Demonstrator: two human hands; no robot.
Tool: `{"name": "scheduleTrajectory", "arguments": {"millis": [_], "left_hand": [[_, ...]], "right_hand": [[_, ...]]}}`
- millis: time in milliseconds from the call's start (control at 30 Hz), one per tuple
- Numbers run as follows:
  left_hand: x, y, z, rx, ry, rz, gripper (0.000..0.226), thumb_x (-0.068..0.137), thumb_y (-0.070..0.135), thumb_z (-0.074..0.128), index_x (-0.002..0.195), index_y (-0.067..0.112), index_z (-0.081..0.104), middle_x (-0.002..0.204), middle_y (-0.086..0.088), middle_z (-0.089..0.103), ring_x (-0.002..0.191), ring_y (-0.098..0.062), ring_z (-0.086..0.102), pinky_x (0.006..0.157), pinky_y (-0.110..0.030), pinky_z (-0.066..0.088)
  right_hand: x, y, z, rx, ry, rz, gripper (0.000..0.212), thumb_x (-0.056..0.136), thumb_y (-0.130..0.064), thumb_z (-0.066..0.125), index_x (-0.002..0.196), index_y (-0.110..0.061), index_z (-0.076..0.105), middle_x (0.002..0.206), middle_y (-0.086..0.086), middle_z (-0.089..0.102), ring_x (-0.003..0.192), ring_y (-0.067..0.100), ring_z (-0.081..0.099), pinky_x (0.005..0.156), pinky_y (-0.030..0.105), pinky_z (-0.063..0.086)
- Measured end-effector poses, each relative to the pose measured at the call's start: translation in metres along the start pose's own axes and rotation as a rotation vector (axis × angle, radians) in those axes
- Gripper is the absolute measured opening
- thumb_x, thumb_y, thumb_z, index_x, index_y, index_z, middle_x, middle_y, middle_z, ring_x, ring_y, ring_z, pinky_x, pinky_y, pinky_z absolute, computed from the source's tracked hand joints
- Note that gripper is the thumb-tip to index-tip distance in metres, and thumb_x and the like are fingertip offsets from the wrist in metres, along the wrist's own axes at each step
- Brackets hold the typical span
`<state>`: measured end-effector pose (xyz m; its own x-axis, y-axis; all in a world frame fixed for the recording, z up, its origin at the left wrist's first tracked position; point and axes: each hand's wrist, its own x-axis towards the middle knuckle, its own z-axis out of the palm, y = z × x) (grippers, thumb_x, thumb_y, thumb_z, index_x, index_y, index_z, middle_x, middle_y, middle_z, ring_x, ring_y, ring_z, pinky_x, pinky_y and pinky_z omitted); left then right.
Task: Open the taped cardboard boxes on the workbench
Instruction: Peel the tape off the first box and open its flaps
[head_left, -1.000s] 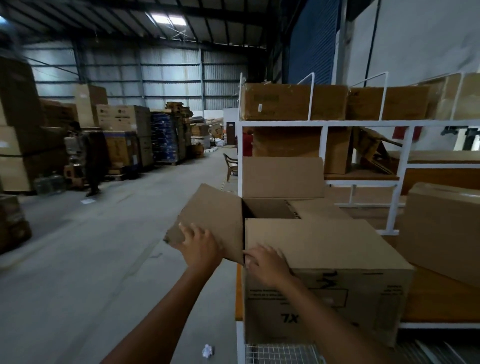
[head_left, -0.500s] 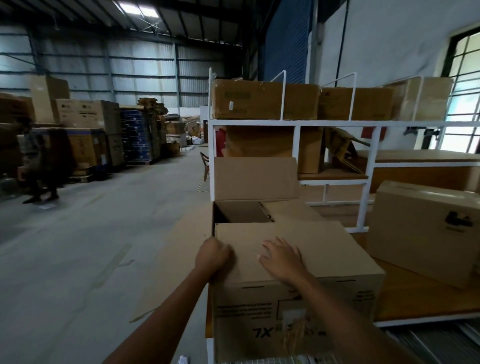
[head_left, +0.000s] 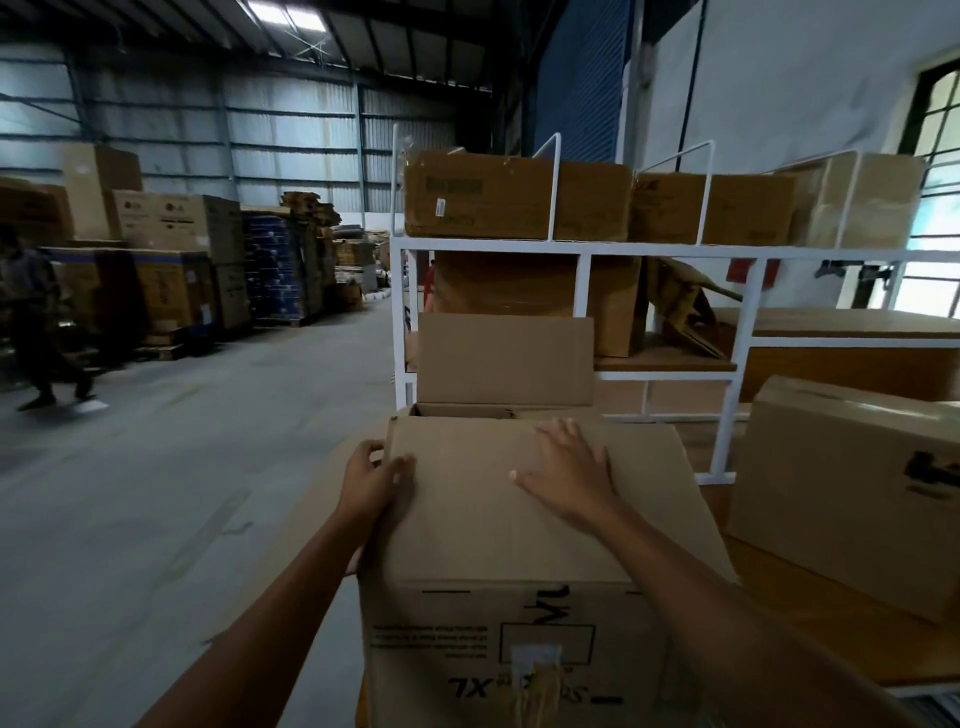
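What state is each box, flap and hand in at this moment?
Front box: partly open at the top.
Near flap: folded down across the top.
Far flap: standing upright.
Left hand: grips the near flap's left edge.
Right hand: flat on the near flap.
Right box: closed.

Dim warehouse interior. Daylight comes from a skylight (head_left: 284, 14) in the roof and a bright, washed-out window (head_left: 932, 291) at the right edge. The nearest cardboard box (head_left: 519, 519) is softly lit on top, and its front face is darker. A walking person (head_left: 36, 322) at far left is blurred and shadowed. The white shelf frame (head_left: 571, 249) leans and bends slightly toward the edges from the wide lens.
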<state>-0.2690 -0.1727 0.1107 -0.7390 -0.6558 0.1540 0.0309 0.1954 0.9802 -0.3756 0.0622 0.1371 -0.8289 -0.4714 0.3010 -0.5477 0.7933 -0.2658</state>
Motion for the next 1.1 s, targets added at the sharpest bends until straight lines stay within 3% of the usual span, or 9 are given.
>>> {"name": "scheduleTrajectory", "arguments": {"millis": [200, 300, 367, 433, 533, 667, 800, 967, 1100], "left_hand": [[-0.015, 0.064, -0.010, -0.438, -0.059, -0.088, 0.044, 0.099, 0.050, 0.038, 0.104, 0.015, 0.064, 0.111, -0.011, 0.066, 0.104, -0.026, 0.061, 0.093, -0.041, 0.045], [-0.026, 0.087, -0.026, -0.539, -0.124, -0.117, 0.062, 0.095, 0.061, 0.036, 0.128, 0.012, 0.054, 0.124, -0.012, 0.061, 0.115, -0.028, 0.057, 0.096, -0.041, 0.040], [-0.042, 0.100, -0.039, -0.496, -0.254, -0.124, 0.063, 0.093, 0.063, 0.038, 0.128, 0.013, 0.056, 0.121, -0.012, 0.065, 0.112, -0.029, 0.060, 0.091, -0.040, 0.044], [-0.061, 0.111, -0.052, -0.392, -0.403, -0.133, 0.055, 0.093, 0.059, 0.041, 0.115, 0.014, 0.063, 0.107, -0.013, 0.072, 0.100, -0.028, 0.066, 0.080, -0.039, 0.049], [-0.086, 0.119, -0.070, -0.238, -0.603, -0.098, 0.043, 0.093, 0.047, 0.049, 0.107, 0.009, 0.066, 0.096, -0.013, 0.072, 0.082, -0.022, 0.070, 0.077, -0.036, 0.050], [-0.115, 0.114, -0.083, -0.052, -0.840, -0.044, 0.041, 0.096, 0.035, 0.043, 0.114, 0.008, 0.066, 0.103, -0.013, 0.072, 0.087, -0.022, 0.070, 0.074, -0.032, 0.053], [-0.129, 0.106, -0.081, 0.204, -0.940, -0.001, 0.032, 0.097, 0.030, 0.051, 0.125, 0.019, 0.063, 0.119, -0.005, 0.068, 0.107, -0.022, 0.066, 0.080, -0.032, 0.056], [-0.152, 0.073, -0.039, 1.169, -0.854, 0.245, 0.068, 0.085, 0.025, 0.073, 0.144, 0.016, 0.040, 0.147, -0.007, 0.041, 0.134, -0.026, 0.042, 0.109, -0.036, 0.036], [-0.155, 0.022, -0.003, 1.291, -0.693, 0.354, 0.088, 0.076, 0.032, 0.078, 0.149, 0.018, 0.031, 0.145, -0.010, 0.039, 0.130, -0.031, 0.042, 0.108, -0.041, 0.039]], "right_hand": [[-0.012, -0.008, -0.039, -0.037, 0.172, -0.053, 0.072, 0.092, -0.049, 0.052, 0.153, -0.023, 0.024, 0.163, 0.006, 0.014, 0.151, 0.023, 0.004, 0.117, 0.062, 0.007], [-0.034, -0.023, -0.070, -0.064, 0.362, -0.062, 0.054, 0.096, -0.049, 0.046, 0.141, -0.019, 0.044, 0.145, 0.005, 0.048, 0.137, 0.023, 0.039, 0.116, 0.058, 0.020], [-0.053, -0.034, -0.094, -0.007, 0.538, -0.073, 0.035, 0.097, -0.047, 0.045, 0.107, -0.019, 0.063, 0.102, 0.001, 0.064, 0.097, 0.017, 0.059, 0.099, 0.051, 0.044], [-0.074, -0.043, -0.114, 0.092, 0.623, -0.016, 0.037, 0.098, -0.044, 0.047, 0.075, -0.019, 0.061, 0.070, -0.003, 0.060, 0.066, 0.013, 0.057, 0.081, 0.044, 0.053], [-0.105, -0.051, -0.129, 0.123, 0.559, 0.137, 0.039, 0.098, -0.041, 0.051, 0.068, -0.018, 0.061, 0.062, 0.000, 0.061, 0.059, 0.013, 0.059, 0.073, 0.034, 0.052], [-0.144, -0.055, -0.121, 0.048, 0.512, 0.193, 0.036, 0.096, -0.036, 0.054, 0.064, -0.020, 0.058, 0.058, -0.004, 0.057, 0.056, 0.008, 0.053, 0.081, 0.039, 0.050], [-0.177, -0.056, -0.110, -0.013, 0.353, 0.249, 0.032, 0.093, -0.041, 0.053, 0.070, -0.020, 0.056, 0.065, -0.003, 0.055, 0.061, 0.011, 0.052, 0.072, 0.036, 0.046], [-0.205, -0.054, -0.087, 0.053, -0.307, 0.245, 0.044, 0.086, -0.062, 0.056, 0.081, -0.019, 0.057, 0.080, 0.000, 0.054, 0.075, 0.018, 0.055, 0.068, 0.033, 0.044], [-0.223, -0.044, -0.035, -0.010, -0.357, 0.118, 0.061, 0.087, -0.052, 0.060, 0.134, -0.015, 0.050, 0.141, 0.013, 0.049, 0.123, 0.031, 0.051, 0.100, 0.048, 0.044]]}}
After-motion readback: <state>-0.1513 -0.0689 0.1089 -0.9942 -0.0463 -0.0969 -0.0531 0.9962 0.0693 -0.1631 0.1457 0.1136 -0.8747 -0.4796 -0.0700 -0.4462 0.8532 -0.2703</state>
